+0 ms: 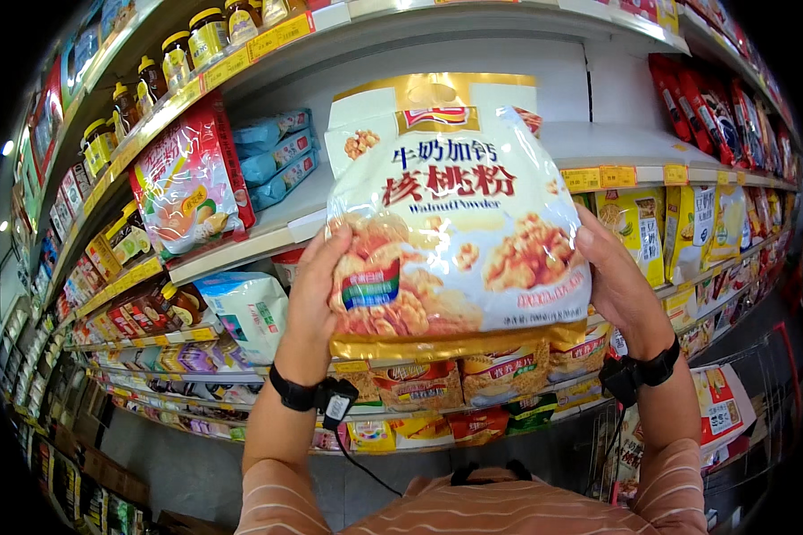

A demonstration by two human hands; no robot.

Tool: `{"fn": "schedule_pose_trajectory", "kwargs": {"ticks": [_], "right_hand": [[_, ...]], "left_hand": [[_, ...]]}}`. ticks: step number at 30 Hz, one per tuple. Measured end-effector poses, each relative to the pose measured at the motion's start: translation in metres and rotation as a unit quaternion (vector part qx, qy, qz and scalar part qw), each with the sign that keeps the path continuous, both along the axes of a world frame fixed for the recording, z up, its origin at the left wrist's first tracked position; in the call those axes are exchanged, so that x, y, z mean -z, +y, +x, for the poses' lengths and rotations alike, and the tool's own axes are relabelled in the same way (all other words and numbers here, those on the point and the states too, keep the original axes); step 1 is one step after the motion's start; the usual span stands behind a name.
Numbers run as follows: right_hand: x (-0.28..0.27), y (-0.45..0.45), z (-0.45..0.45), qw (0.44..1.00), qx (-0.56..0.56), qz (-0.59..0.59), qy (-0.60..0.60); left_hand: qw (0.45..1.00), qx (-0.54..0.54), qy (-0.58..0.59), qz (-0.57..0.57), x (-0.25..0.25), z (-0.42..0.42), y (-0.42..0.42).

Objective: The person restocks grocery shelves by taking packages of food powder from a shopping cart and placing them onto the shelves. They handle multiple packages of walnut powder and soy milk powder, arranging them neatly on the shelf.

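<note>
A large, glossy bag of walnut powder (435,234) is held upright in front of me, its printed face towards me. It is white with gold top and bottom bands, a hang hole and pictures of walnuts. My left hand (314,287) grips its left side, thumb on the front. On the opposite side my right hand (615,281) holds the edge the same way, the other fingers hidden behind the bag. Behind it is a store shelf (609,144), with part of another pack showing past the bag's upper right corner.
A pink and red pouch (187,180) and several blue packs (278,160) stand on the shelf to the left. Red bags (702,110) fill the far right. Yellow bags (632,227) line the shelf below. At lower right, a wire shopping cart (753,461) contains more bags.
</note>
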State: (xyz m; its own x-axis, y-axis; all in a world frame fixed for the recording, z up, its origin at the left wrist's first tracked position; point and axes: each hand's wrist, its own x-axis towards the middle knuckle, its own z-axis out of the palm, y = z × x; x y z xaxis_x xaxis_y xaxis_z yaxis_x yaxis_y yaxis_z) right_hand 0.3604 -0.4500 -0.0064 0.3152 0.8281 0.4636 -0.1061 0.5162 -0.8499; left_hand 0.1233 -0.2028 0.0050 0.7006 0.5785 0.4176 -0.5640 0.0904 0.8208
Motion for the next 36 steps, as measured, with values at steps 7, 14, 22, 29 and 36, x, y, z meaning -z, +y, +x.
{"fn": "schedule_pose_trajectory", "kwargs": {"ticks": [7,14,22,29,36], "right_hand": [[-0.044,0.035,0.008,0.985,0.122,0.000,-0.120],[-0.070,0.084,0.028,0.958,0.158,0.040,-0.234],[-0.093,0.129,0.064,0.930,0.200,-0.009,-0.310],[-0.093,0.151,0.089,0.933,0.190,-0.040,-0.304],[-0.090,0.157,0.102,0.909,0.215,-0.043,-0.355]], "left_hand": [[0.998,0.057,-0.008,0.007,-0.048,0.014,0.056],[0.999,0.045,0.001,-0.003,-0.080,0.030,0.109],[1.000,0.013,0.016,0.023,-0.094,0.052,0.146],[0.997,-0.034,0.070,0.009,-0.093,0.068,0.154],[0.991,-0.052,0.114,0.050,-0.089,0.076,0.162]]}}
